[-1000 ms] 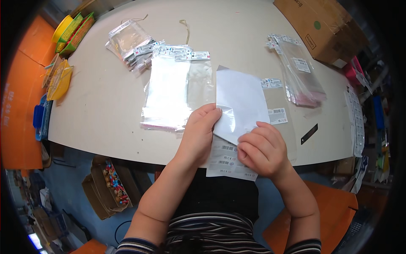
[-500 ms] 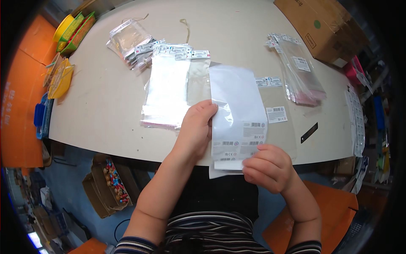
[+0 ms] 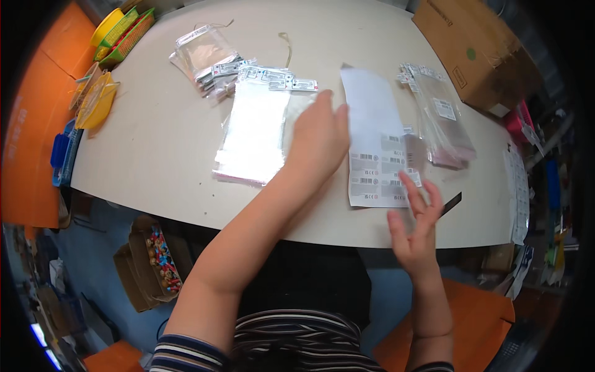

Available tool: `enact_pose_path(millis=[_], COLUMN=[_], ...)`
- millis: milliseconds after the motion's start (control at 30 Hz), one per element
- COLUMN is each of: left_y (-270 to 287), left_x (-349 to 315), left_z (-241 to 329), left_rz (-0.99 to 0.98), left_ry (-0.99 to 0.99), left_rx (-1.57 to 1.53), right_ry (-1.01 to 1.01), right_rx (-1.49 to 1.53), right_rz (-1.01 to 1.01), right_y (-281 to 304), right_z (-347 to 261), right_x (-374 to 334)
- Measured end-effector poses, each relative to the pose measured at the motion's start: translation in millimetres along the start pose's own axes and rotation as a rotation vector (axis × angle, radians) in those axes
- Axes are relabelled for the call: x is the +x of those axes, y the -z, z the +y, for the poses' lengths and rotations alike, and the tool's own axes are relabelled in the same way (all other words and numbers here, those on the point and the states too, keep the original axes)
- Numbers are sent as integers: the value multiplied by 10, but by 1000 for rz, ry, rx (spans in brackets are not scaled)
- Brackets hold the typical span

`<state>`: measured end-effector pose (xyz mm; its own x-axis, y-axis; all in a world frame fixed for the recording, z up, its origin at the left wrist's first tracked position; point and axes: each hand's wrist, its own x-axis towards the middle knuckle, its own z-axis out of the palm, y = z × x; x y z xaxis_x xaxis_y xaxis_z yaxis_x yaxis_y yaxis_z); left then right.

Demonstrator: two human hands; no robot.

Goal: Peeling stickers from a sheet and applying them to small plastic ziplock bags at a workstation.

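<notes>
A white sheet of barcode labels (image 3: 370,118) lies over the middle right of the table, its upper part blank and several stickers left near the bottom. My right hand (image 3: 416,232) is at its lower right corner, fingers spread, holding nothing visible. Up and left of it, my left hand (image 3: 319,139) is somewhat blurred, fingers stretched out and thumb apart, over the right edge of a stack of clear plastic bags (image 3: 254,124) with printed header strips. Partly under the sheet shows another clear bag (image 3: 416,149), bearing a label near my right fingertips.
Labelled clear bags (image 3: 443,124) lie at the right, below a cardboard box (image 3: 477,56). A black blade (image 3: 452,203) is near my right hand. More bags (image 3: 204,53) lie at the back left. Yellow and green baskets (image 3: 118,37) line the left edge.
Both hands have let go of the label sheet, which moved up and right onto the table. My left hand has risen toward the bag stack; my right hand's fingers have spread.
</notes>
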<state>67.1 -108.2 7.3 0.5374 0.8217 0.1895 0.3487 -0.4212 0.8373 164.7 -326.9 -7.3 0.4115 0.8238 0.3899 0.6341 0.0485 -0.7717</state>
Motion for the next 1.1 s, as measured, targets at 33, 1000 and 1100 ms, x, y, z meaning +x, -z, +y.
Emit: enact_pose_path(millis=[33, 1000, 1100], left_y=[86, 554, 532], left_x=[-106, -706, -669], left_z=[-49, -225, -254], left_rz=[140, -132, -142], left_ry=[-191, 361, 367], left_rx=[145, -688, -613], right_ry=[0, -617, -617], right_rx=[-89, 307, 280], right_rz=[-68, -614, -622], right_y=[6, -145, -234], right_z=[16, -237, -171], right_x=[9, 1347, 1422])
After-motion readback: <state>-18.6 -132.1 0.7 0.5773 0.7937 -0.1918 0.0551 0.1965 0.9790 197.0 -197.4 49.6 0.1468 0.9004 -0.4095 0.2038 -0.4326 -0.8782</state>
